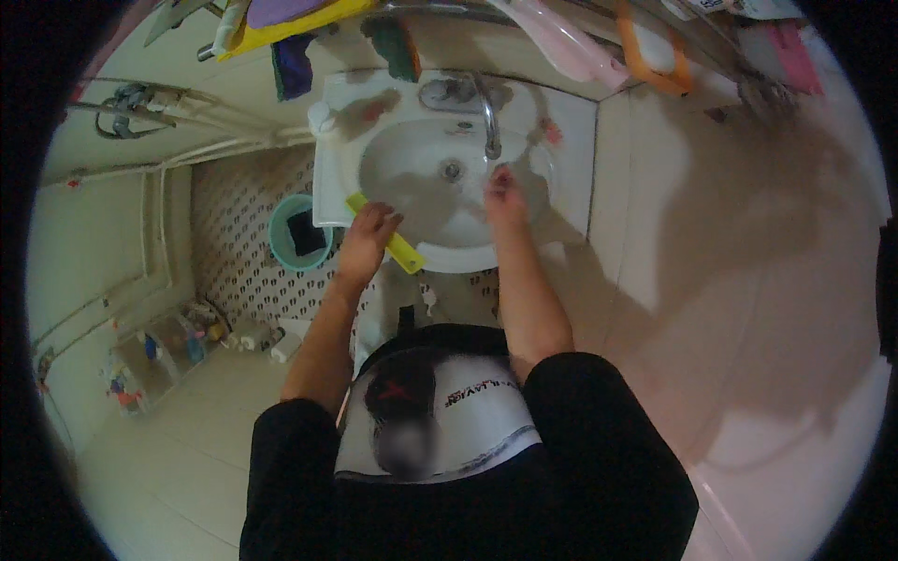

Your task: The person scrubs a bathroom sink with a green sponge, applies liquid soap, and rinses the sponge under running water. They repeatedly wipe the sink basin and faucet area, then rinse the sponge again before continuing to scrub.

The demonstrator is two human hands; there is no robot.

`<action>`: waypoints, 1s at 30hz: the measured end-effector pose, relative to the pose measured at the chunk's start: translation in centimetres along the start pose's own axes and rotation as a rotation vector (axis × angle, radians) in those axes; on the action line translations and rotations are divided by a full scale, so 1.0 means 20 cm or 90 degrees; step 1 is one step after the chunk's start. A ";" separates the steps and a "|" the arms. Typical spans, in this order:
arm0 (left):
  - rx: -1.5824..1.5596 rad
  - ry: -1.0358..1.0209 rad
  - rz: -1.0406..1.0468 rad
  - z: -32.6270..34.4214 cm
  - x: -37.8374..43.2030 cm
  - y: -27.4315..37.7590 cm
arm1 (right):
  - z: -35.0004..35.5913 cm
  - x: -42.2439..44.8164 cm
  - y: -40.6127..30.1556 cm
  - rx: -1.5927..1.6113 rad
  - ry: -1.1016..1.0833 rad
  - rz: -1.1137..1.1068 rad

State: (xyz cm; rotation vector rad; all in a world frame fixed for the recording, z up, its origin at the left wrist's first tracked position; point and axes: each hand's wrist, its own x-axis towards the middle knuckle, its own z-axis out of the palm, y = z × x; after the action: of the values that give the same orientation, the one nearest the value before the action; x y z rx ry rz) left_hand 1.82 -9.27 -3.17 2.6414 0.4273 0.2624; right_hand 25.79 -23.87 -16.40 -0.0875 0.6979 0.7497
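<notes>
At the left front rim of a white washbasin, my left hand has its fingers over a flat yellow-green plastic strip, which looks like a comb. The strip lies slantwise, its ends showing on both sides of the hand. My right hand is over the right part of the bowl, just below the spout of a chrome faucet. Its fingers are curled, and whether they hold anything is hidden. Near the bowl's middle is the metal drain.
A white bottle stands on the basin's left back corner. Cloths hang above. At upper right are a pink plastic item and an orange-framed holder. A turquoise bucket containing something dark sits on the floor at left.
</notes>
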 end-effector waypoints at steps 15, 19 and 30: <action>0.007 -0.011 0.009 -0.05 0.04 -0.01 | -0.07 0.09 -0.08 0.004 -0.069 0.032; 0.043 -0.004 0.014 -0.07 0.03 0.01 | -0.13 0.08 -0.06 -0.113 0.356 -0.017; 0.010 -0.010 -0.014 -0.08 0.01 0.03 | 0.07 0.09 0.03 -0.128 0.346 -0.077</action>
State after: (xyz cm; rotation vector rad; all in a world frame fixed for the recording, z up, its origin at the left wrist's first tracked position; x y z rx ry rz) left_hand 1.80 -9.02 -1.40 2.6502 0.4537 0.2325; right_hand 27.21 -21.96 -16.30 -0.5261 1.1194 0.6817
